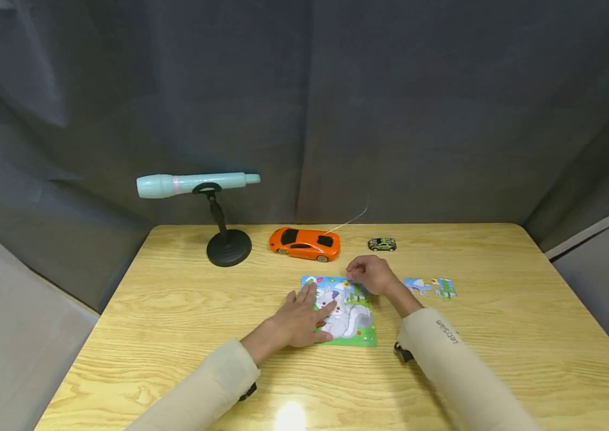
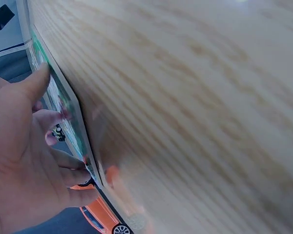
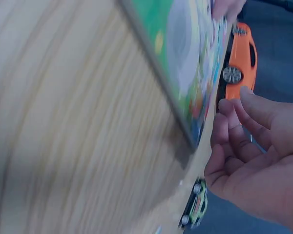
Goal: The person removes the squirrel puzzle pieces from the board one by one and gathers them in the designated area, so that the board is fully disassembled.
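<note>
A jigsaw puzzle (image 1: 350,326) with a grey-white cartoon squirrel on a green and blue scene lies flat on the table. My left hand (image 1: 300,321) rests on its left part with fingers spread, covering some of the picture. In the left wrist view, the thumb and fingers of the left hand (image 2: 27,146) lie over the board's edge. My right hand (image 1: 373,274) hovers by the puzzle's upper right corner. The right wrist view shows the right hand (image 3: 259,151) with loosely curled fingers, the thumb apart from the index finger and no piece visible between them.
Loose puzzle pieces (image 1: 446,288) lie right of the right hand. Behind the puzzle stand an orange toy car (image 1: 306,244) with a thin antenna and a small black-green toy car (image 1: 382,244). A light blue microphone (image 1: 212,181) sits on a black stand (image 1: 229,248) at the back left.
</note>
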Demonstrator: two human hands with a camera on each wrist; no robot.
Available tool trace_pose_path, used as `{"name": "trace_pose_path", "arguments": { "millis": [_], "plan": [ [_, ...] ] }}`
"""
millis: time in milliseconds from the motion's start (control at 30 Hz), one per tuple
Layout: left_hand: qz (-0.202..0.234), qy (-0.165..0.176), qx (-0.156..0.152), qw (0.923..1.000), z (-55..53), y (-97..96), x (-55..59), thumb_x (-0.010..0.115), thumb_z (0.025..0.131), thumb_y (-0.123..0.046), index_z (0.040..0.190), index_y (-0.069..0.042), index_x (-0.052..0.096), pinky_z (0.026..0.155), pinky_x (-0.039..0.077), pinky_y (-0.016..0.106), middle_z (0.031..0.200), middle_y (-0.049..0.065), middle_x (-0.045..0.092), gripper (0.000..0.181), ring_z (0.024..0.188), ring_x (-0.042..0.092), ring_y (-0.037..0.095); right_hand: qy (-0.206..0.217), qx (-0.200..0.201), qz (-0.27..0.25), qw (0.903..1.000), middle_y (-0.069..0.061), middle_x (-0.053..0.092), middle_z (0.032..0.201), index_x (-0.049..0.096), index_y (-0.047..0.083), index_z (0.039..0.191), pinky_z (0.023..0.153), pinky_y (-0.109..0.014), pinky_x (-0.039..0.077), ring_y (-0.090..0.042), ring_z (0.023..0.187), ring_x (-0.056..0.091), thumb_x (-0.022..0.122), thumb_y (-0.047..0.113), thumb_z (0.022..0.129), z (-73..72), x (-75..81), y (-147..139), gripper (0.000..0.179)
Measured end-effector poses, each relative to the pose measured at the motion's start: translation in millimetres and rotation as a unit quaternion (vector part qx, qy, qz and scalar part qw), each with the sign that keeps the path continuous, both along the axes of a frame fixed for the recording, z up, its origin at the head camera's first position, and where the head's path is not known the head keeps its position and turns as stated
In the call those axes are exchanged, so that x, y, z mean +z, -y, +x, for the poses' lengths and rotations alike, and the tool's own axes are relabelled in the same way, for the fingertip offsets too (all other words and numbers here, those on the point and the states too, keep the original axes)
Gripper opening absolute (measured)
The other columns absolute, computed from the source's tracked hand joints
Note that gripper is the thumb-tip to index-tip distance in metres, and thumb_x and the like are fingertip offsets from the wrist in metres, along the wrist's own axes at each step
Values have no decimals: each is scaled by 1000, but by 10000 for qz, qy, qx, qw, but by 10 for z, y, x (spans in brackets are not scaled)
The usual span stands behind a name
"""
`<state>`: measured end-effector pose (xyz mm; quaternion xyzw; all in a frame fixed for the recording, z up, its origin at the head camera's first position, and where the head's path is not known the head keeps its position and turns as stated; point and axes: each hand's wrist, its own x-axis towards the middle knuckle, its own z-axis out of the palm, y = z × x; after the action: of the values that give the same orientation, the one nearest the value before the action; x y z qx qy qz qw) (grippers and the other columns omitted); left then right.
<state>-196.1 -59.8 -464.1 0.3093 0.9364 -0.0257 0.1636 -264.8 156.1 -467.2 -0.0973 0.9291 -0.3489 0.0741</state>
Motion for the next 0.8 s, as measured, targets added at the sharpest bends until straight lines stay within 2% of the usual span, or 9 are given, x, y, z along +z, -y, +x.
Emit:
{"name": "trace_pose_path", "arguments": {
  "millis": [233,400,567,800],
  "plan": [
    [223,78,178,9996,2,83,-17,44,91,-62,151,-31,23,116,20,54,157,25,7,71,147,9,37,362,-13,-79,9993,-10,71,87,69,3,99,63,-25,49,-17,74,64,64,13,90,5,-2,274,14],
    [70,21,181,9998,2,123,-17,45,91,-62,151,-32,23,116,21,53,157,26,10,71,147,12,37,732,-84,-202,9971,-8,70,84,68,3,100,60,-22,47,-15,71,62,65,15,90,17,-8,391,16],
    [17,-19,157,9999,15,134,-15,44,91,-62,151,-33,24,115,23,54,156,27,11,69,146,14,38,836,-98,-286,9960,-7,71,82,69,2,99,61,-23,49,-14,72,64,66,16,89,32,-7,495,18],
    [-57,15,200,9998,17,134,-7,44,91,-63,150,-34,24,115,23,55,156,27,11,69,146,15,38,1115,-222,-35,9935,-5,68,84,68,4,105,59,-22,46,-13,71,58,67,16,88,26,23,592,21]
  ]
}}
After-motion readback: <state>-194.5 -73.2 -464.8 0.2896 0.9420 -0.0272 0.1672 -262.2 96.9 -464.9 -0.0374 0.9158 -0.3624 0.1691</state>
